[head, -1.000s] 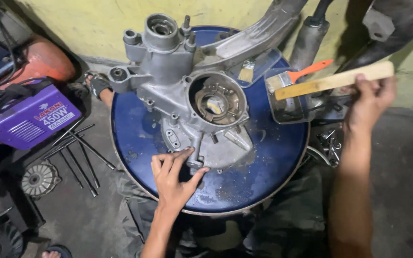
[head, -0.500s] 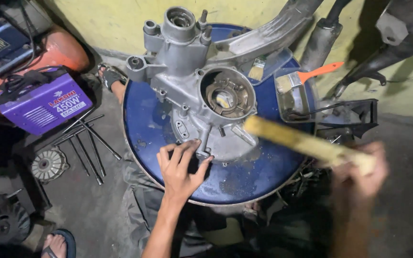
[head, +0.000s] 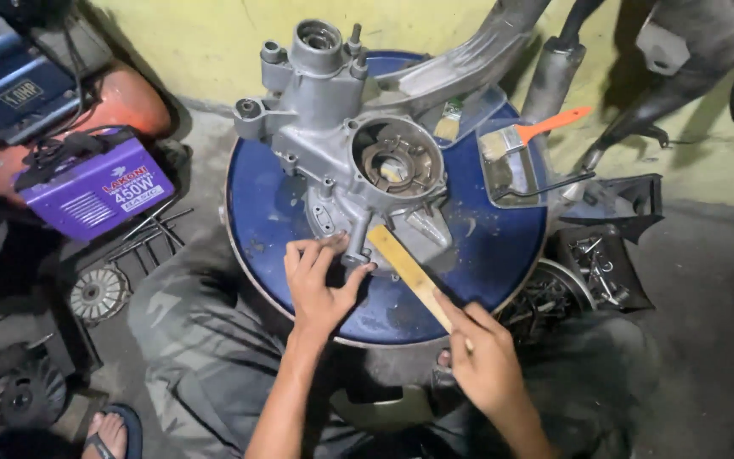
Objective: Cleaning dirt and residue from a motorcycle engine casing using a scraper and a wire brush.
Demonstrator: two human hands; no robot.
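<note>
Engine casing [head: 358, 170] sits mid blue drum top [head: 503, 246] (grey alloy, far half). Your left hand [head: 320, 285] presses its near edge, fingers spread; right hand [head: 486, 361] grips wooden stick [head: 409, 274], tip touching casing.

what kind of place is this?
Most likely a small motorcycle or scooter repair workshop. A bare metal engine casing sits on a blue drum top, a purple welding machine stands on the floor, and a tray of loose bolts lies beside the drum.
</note>
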